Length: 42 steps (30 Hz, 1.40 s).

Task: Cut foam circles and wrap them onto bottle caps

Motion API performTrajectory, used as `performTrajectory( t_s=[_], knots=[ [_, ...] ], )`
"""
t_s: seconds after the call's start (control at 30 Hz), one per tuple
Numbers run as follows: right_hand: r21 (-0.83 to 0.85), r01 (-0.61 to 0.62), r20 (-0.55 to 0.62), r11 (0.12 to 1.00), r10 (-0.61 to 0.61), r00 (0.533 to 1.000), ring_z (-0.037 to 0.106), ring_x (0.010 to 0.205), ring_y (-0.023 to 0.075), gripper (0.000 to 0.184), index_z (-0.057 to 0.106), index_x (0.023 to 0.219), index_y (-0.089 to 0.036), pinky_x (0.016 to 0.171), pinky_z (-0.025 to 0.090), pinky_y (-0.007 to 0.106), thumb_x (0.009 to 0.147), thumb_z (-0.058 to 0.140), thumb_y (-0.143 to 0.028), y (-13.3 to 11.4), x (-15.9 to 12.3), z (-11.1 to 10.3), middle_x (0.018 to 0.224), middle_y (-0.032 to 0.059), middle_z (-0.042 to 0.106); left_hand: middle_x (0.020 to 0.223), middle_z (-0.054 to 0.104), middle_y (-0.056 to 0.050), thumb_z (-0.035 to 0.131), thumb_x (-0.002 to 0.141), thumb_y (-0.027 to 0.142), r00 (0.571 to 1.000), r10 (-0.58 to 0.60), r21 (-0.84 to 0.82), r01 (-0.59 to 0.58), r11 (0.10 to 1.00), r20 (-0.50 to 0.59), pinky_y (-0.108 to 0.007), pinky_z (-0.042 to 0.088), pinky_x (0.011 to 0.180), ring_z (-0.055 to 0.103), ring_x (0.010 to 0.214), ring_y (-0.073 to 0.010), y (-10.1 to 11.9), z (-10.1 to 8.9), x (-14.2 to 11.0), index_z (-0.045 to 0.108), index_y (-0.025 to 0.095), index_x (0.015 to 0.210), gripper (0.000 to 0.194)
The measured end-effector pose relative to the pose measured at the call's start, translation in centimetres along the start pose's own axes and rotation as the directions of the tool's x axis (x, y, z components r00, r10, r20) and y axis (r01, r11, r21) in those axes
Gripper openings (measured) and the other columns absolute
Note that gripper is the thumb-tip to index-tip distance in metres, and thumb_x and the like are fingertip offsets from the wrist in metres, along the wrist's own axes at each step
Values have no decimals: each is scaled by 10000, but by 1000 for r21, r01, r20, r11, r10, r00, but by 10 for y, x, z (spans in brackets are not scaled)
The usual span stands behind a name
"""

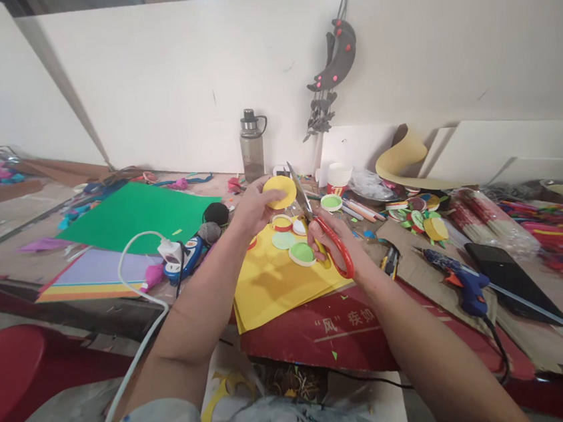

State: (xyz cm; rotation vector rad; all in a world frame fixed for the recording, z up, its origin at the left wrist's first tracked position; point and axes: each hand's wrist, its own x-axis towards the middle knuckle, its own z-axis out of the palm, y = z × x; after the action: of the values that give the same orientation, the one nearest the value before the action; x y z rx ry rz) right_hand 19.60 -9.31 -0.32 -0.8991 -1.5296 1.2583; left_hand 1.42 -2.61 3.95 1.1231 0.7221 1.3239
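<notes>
My left hand [255, 205] pinches a yellow disc [282, 191] that looks like paper or felt, held up above the worktable. Just right of it, my right hand [332, 229] grips a pair of scissors [336, 244] with red and yellow handles, the blades pointing up beside the disc's edge. Whether the blades touch the disc I cannot tell. Below both hands lie yellow sheets [265, 300]. On them rest several small round pieces, among them a light green disc with a pale rim [302, 253] and a pale mint disc [283, 240].
A green sheet [136, 216] and a power strip [186, 258] are on the left. A water bottle [253, 150] and a paper cup [338, 178] stand at the back. Rightward lie a blue glue gun [465, 285], a black phone [513, 280] and a utility knife [390, 261].
</notes>
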Motion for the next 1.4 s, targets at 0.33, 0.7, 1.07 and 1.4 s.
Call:
performTrajectory(
  t_s=[0.33, 0.7, 1.07, 1.4],
  knots=[
    [-16, -15, -14, 1000, 15, 1000, 426, 484, 88, 564, 546, 1023, -255, 391, 370, 199, 794, 743, -731, -6, -2, 4, 640, -83, 481, 712, 638, 16, 837, 440, 234, 1000, -13, 37, 14, 999, -24, -227, 506, 513, 602, 610, -121, 2, -2, 2, 621, 166, 810, 434],
    [-70, -1, 6, 998, 2, 1000, 408, 409, 69, 489, 523, 938, -246, 374, 363, 200, 833, 724, -678, -13, -5, 5, 604, -94, 500, 723, 666, 5, 807, 446, 214, 1000, -8, 36, 7, 999, 9, -248, 532, 548, 629, 625, -138, 3, -8, 4, 618, 170, 822, 423],
    [-205, -100, -37, 974, 94, 995, 429, 401, 88, 503, 510, 872, -243, 364, 364, 216, 826, 683, -713, -7, -1, 3, 569, -89, 497, 689, 637, 23, 826, 490, 245, 996, 67, -37, -69, 997, -50, -166, 361, 433, 551, 541, -72, 7, -13, 6, 652, 148, 834, 397],
    [-574, 42, 84, 818, 8, 996, 497, 618, 145, 525, 664, 979, -199, 614, 365, 290, 865, 636, -711, 4, -2, 12, 667, -34, 531, 713, 625, 47, 842, 540, 219, 978, 168, -147, -186, 972, -125, -147, 363, 460, 532, 543, -34, 9, -12, 5, 634, 167, 856, 382]
  ],
)
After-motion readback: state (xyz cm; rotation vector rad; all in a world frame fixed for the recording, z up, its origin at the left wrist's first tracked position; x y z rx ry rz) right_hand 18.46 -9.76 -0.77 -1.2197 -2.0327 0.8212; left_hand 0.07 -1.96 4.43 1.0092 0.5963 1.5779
